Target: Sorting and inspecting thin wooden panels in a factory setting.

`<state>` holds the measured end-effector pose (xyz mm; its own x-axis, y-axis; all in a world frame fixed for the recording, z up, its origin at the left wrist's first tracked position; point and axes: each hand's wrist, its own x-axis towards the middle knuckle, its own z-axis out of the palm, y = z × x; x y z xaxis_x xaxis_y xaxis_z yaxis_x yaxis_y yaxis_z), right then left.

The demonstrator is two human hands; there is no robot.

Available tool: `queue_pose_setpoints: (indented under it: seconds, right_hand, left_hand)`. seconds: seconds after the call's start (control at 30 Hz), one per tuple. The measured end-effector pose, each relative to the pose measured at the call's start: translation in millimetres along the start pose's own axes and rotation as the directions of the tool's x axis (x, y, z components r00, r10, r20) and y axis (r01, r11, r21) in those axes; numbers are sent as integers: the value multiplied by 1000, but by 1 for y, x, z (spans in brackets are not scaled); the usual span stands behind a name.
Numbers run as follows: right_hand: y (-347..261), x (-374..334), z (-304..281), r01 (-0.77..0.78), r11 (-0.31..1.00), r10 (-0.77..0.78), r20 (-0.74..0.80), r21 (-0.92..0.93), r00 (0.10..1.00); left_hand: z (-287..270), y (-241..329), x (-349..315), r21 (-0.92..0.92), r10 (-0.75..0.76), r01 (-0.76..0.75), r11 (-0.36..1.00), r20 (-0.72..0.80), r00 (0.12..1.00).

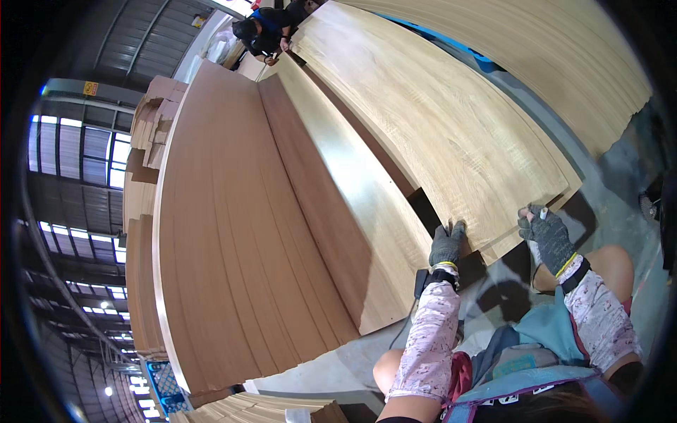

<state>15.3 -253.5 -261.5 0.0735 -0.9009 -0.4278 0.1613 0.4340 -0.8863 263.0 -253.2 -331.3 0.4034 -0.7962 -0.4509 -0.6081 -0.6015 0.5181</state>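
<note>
My left hand [447, 244], in a grey fingerless glove, grips the near end of a long pale wood veneer sheet [423, 113]. My right hand [545, 231], gloved the same way, holds the same edge further right. The sheet lies on top of a stack of like sheets and runs away from me. At its far end another person [266, 32] in dark clothes has hands on the sheet. Both my forearms wear flowered sleeves.
A wide stack of reddish-brown veneer [233, 233] lies to the left, with a pale sheet [352, 204] leaning against it. More veneer stacks [144, 176] stand further left and another pile [536, 42] at upper right. Grey concrete floor [620, 183] lies to the right.
</note>
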Motion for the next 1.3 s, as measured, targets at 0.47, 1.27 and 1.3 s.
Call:
queue_pose_setpoints:
  seconds: [0.47,1.27,1.3]
  right_hand:
    - [-17,-4,29,90,995,-93,51,50,994]
    - [155,-1,132,202,528,174,337,-825,925]
    - [152,-1,142,204,539,158,336,-818,929]
  left_hand:
    - [27,26,-35,-57,-28,35,998,119,992]
    - [-134,-329,-46,427,-25,211,880,-401,916]
    - [-129,-358,-48,749,310,60,660,-344,886]
